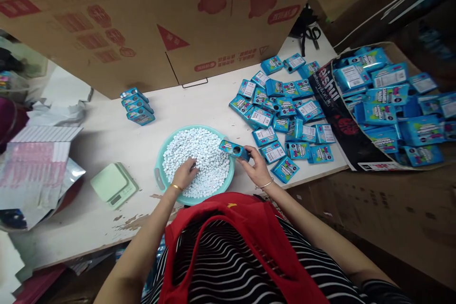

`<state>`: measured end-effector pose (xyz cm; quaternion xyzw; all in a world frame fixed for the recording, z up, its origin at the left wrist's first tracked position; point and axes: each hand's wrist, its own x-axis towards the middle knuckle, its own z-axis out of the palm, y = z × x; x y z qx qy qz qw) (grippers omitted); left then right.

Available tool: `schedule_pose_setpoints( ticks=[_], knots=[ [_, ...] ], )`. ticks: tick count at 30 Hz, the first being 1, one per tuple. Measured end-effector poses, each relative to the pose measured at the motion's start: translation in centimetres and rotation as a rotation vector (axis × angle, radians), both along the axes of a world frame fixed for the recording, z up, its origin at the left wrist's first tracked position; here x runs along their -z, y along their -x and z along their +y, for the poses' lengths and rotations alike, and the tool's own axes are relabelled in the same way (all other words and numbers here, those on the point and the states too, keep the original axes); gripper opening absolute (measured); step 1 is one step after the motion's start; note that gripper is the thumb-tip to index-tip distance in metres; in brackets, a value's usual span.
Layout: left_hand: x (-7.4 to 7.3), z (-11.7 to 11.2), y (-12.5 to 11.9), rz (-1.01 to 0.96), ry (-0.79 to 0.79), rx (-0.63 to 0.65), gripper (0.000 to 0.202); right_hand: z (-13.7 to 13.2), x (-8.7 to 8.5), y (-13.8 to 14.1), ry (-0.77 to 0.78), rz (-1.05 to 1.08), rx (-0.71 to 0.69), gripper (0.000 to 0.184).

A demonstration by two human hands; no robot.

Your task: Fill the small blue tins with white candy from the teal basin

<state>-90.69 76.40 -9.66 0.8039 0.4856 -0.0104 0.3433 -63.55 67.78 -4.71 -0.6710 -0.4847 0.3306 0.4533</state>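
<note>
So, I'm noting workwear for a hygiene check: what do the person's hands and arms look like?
The left hand wears a gold-coloured bracelet, the right hand a thin, pale metal bangle; neither is gloved. The forearms are bare, and a black sleeve with white stripes shows on the right.

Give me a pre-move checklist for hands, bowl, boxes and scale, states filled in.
1. Right hand grips the blue box: ok, held by one end at the bowl's right side.
2. Left hand at the white pellets: ok.
3. Pellets pinched in that hand: cannot tell, fingers hide it.
4. Pellets left in bowl: ok, plenty.
5. Scale readout: cannot tell, too small.
6. Loose boxes in order: not ok, jumbled on the table.
</note>
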Motion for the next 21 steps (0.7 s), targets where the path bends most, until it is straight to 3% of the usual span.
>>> schedule_pose_setpoints(
  ticks=[3,6,10,16,21],
  knots=[
    [-2.7,0.0,1.8,-0.115,0.001,0.006,0.027,0.0,0.0,-0.1,-0.017,-0.058,-0.056,0.034],
    [-6.8,0.4,3.0,-0.229,-0.033,0.034,0.028,0.3,-0.4,0.1,-0.054,-0.134,-0.144,0.035],
    [-12.2,1.4,3.2,-0.222,-0.079,0.136,0.028,0.9,-0.7,1.3,-0.105,-0.234,-0.263,0.038],
    [-17.5,2.5,1.0,0.084,-0.129,0.372,0.023,1.6,-0.6,3.4,-0.186,-0.256,-0.369,0.041],
    [-21.5,1.8,-1.7,0.418,-0.201,0.45,0.016,1.7,-0.3,4.1,-0.22,-0.249,-0.406,0.041]
  ],
)
